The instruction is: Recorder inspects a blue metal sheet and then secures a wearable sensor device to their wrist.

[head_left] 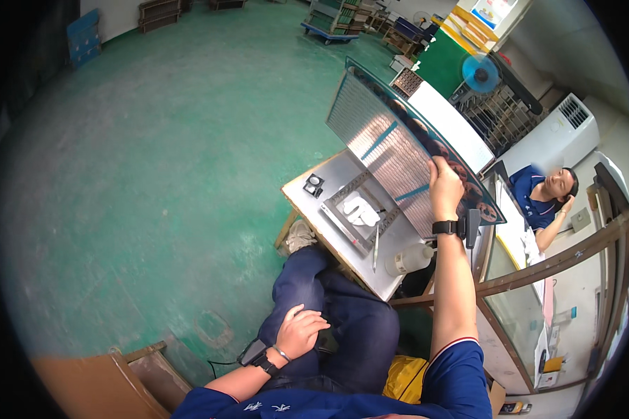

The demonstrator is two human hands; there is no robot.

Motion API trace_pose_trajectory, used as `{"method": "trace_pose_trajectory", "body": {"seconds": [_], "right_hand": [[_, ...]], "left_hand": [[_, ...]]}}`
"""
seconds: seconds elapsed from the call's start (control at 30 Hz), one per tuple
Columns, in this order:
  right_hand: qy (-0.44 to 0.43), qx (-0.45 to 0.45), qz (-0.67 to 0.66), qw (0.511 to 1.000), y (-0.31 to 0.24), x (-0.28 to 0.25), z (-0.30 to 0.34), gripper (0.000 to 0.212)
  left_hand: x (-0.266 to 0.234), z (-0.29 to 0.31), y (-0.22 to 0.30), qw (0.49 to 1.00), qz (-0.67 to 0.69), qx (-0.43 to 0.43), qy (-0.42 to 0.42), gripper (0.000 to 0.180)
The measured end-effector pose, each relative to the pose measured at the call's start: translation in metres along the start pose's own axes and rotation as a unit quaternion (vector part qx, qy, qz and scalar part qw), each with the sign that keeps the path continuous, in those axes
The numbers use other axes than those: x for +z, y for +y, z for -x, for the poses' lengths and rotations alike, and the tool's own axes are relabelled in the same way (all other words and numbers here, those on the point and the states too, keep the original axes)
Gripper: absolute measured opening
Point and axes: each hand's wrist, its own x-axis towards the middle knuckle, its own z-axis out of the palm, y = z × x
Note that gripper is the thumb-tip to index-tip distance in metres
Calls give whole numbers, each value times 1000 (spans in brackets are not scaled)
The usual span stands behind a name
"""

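Observation:
My right hand [446, 188] is closed on the edge of a large thin rectangular panel [381, 136], held tilted above the far part of a small table [314, 202]. The panel has a shiny, finely patterned surface with teal bands, and dark and coppery round shapes line its right edge. Down on my thigh lies my left hand [300, 331], fingers stretched out and nothing in them. Under the panel, a metal frame [349, 227] surrounds crumpled white cloth [361, 209]. A slim pen-like tool [376, 248] and a whitish bottle [409, 259] sit nearer me; a small black folding magnifier [314, 185] is at the left.
To the right, a person in a blue shirt [528, 188] sits behind a wooden-framed glass partition [559, 269]. A blue fan [480, 73] and a white air conditioner [562, 129] stand beyond. Green floor [154, 160] spreads on the left, with a loaded trolley [332, 31] far back.

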Motion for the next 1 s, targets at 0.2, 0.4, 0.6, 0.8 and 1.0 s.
{"method": "trace_pose_trajectory", "body": {"seconds": [0.2,0.4,0.6,0.8,1.0], "right_hand": [[-78,22,18,997,16,30,14,20],[-51,5,18,999,21,48,16,19],[-105,24,37,993,25,61,19,17],[-110,13,26,994,35,52,19,17],[-230,8,87,969,42,42,19,18]], "left_hand": [[2,-1,-3,1000,-6,8,-24,19],[3,-4,-1,1000,-8,7,-25,19],[5,-5,-1,1000,-15,3,-24,18],[5,-7,2,1000,-18,-3,-23,17],[3,-7,4,999,-26,-1,-20,16]]}}
